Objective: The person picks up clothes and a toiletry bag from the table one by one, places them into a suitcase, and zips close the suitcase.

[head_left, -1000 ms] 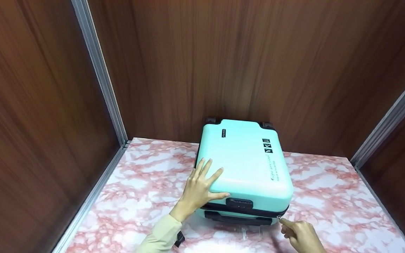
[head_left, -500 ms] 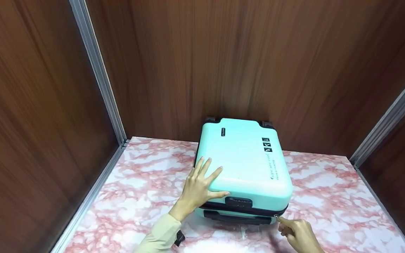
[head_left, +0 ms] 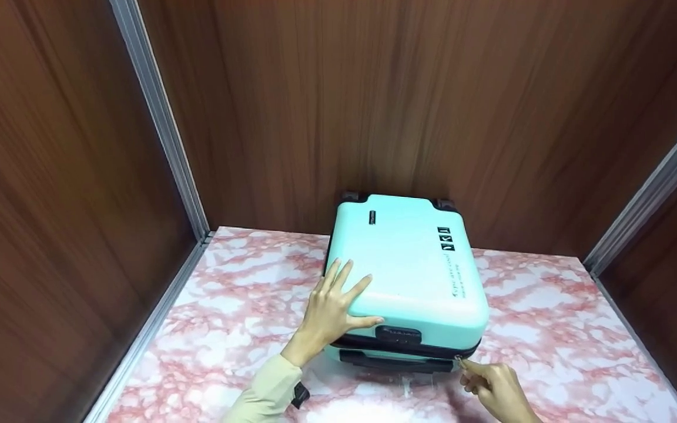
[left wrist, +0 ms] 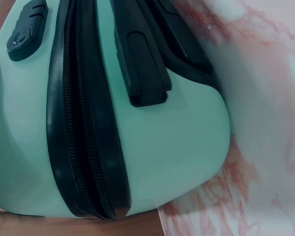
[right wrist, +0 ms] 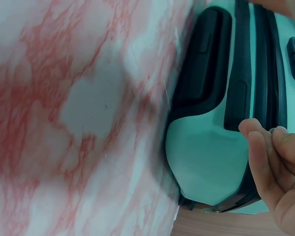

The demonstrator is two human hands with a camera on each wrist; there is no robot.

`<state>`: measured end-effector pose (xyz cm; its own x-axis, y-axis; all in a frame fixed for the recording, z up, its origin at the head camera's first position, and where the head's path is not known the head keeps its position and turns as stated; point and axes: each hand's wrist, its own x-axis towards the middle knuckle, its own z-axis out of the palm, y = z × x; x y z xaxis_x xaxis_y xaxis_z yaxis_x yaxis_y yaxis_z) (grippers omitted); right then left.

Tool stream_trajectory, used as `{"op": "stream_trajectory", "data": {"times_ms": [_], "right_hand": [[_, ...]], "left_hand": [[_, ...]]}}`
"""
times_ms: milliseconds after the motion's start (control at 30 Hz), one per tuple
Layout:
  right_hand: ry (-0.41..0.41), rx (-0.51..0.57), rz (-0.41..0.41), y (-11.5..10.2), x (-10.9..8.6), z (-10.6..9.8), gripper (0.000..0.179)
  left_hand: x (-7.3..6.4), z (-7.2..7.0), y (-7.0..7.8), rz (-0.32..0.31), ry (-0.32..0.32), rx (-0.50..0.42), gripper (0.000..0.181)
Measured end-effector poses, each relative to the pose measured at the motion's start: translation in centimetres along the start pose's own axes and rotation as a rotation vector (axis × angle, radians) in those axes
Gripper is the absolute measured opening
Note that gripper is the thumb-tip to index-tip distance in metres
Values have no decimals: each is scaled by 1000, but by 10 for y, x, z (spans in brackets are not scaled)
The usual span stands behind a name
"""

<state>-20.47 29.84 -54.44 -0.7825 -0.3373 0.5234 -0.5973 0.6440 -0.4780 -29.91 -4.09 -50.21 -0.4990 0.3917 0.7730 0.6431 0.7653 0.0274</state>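
Note:
A mint-green hard-shell suitcase (head_left: pixel 412 270) lies flat, its wheels toward the back wall. My left hand (head_left: pixel 327 308) rests on the near left corner of its lid with fingers spread, the thumb by the black combination lock (head_left: pixel 398 335). At the near right corner, my right hand (head_left: pixel 496 385) pinches the small metal zipper pull (head_left: pixel 459 358) between thumb and index finger. In the left wrist view the zipper (left wrist: pixel 83 128) shows parted rows of teeth. The black carry handle (head_left: pixel 394 362) sits below the zipper on the front side.
The suitcase is on a pink-and-white marbled tabletop (head_left: pixel 244 311). Brown wood panels (head_left: pixel 397 100) stand behind and at both sides, with metal strips (head_left: pixel 165 117) at the corners. A black strap-like piece (head_left: pixel 300 395) shows beside the left sleeve.
The right hand has slid slightly left along the suitcase's front edge, bringing the zipper pull with it. The left hand stays in place on the lid.

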Motion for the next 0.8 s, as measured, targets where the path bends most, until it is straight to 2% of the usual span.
{"op": "stream_trajectory", "data": {"times_ms": [200,433,567,633,733,800], "right_hand": [[-13,107,5,3,0,1,27],[-7,284,30,5,0,6,16],[12,266,31,3,3,11,15],[0,237,26,-1,5,16,27],[-12,161,-79,-10,15,33,44],[-64,116,-125,-21,25,46,53]], "left_hand": [[1,-1,0,-6,0,-4,80],[1,-2,-1,-3,-11,10,80],[2,-5,-3,-6,-21,21,80],[3,-6,-3,-13,-25,26,80],[2,-4,2,-22,-31,26,82],[0,1,8,-21,-33,17,83]]}}
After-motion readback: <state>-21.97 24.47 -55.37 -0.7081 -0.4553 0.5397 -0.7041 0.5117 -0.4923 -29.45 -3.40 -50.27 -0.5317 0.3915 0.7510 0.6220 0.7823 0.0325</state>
